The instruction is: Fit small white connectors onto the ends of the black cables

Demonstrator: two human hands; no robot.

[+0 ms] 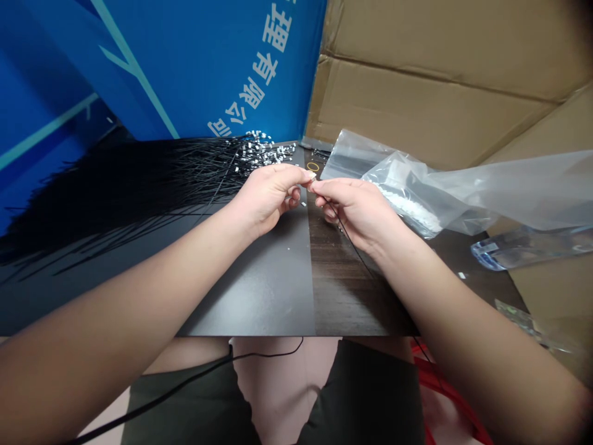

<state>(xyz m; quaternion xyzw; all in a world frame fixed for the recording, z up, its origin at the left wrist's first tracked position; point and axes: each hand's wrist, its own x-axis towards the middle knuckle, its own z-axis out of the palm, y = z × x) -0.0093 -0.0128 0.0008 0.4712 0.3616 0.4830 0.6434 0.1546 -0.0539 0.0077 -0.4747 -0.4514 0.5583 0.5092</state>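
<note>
The left hand (269,198) is pinching a tiny white wire connector (312,175) between thumb and curled forefinger, while the right hand (356,210) is gripping a thin black wire (354,244) in its nearly closed fingers, right at that connector. Beyond them, a fan of black wires (139,185) tipped with white connectors (259,148) is lying across the dark laminate tabletop (259,296), beside a clear plastic bag (407,185) holding white pieces (407,210).

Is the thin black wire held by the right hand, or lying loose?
Held: the wire runs from the right hand's fingers down across the table.
</note>
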